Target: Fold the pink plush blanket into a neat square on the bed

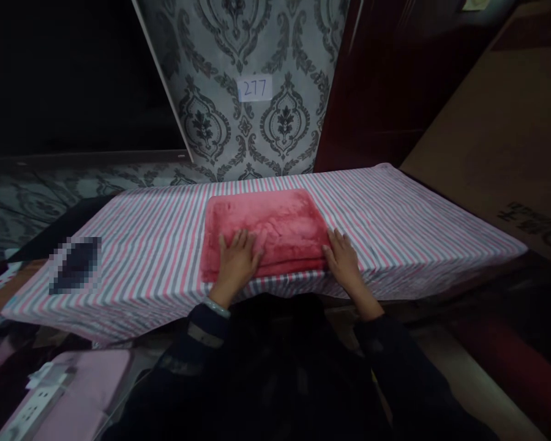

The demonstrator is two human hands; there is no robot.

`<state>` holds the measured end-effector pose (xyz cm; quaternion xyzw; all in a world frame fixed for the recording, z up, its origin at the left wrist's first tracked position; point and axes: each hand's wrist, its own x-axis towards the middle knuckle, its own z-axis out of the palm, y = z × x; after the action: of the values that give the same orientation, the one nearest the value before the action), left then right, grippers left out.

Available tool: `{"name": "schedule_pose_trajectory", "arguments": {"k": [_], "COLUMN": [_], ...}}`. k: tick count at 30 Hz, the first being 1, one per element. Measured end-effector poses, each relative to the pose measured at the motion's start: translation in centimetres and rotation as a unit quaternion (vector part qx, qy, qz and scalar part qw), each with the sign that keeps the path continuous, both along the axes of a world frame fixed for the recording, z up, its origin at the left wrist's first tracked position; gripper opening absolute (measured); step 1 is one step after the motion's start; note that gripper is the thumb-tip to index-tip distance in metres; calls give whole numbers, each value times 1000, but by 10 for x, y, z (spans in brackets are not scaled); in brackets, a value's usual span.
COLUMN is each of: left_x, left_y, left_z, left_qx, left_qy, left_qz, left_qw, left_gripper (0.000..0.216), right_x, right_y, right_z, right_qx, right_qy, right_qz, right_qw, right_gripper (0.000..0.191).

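the left hand (239, 254) lies flat on the red fuzzy cloth (280, 208), near its front edge, with the fingers apart. the right hand (343, 254) is at the right side of the cloth, its fingers a bit apart too. no grip on the cloth can be seen in either hand. the cloth sits in the middle of the counter (395, 214), on a striped cover (142, 239), close to the front edge. it looks folded into a neat block, with layers showing at the front, so most of the folding seems done. a few wrinkles are left on top, and maybe the edges could be a little straighter. on the left end of the cover is a blurry dark thing (76, 264); it is too fuzzy to name. behind the counter is a wall with a paper (256, 88) that says 277. a big box (500, 135) stands at the right.
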<state>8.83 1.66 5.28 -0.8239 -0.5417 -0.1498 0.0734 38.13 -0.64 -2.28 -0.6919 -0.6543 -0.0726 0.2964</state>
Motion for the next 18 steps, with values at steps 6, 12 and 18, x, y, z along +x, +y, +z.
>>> {"name": "schedule_pose_trajectory", "arguments": {"k": [6,12,18], "left_x": [-37,-52,-68], "left_y": [-7,-10,-5], "left_z": [-4,-29,-44], "left_qx": [38,31,72], "left_qy": [-15,-28,-90], "left_qz": [95,81,37], "left_qw": [995,996,993], "left_gripper": [58,58,56], "right_x": [-40,-41,-34], "right_y": [-8,-16,-23], "right_z": [20,-4,-12], "right_qx": [9,14,31], "right_qy": [-74,-71,-44], "right_qz": [61,92,77], "right_qw": [995,993,996], "right_gripper": [54,54,56]}}
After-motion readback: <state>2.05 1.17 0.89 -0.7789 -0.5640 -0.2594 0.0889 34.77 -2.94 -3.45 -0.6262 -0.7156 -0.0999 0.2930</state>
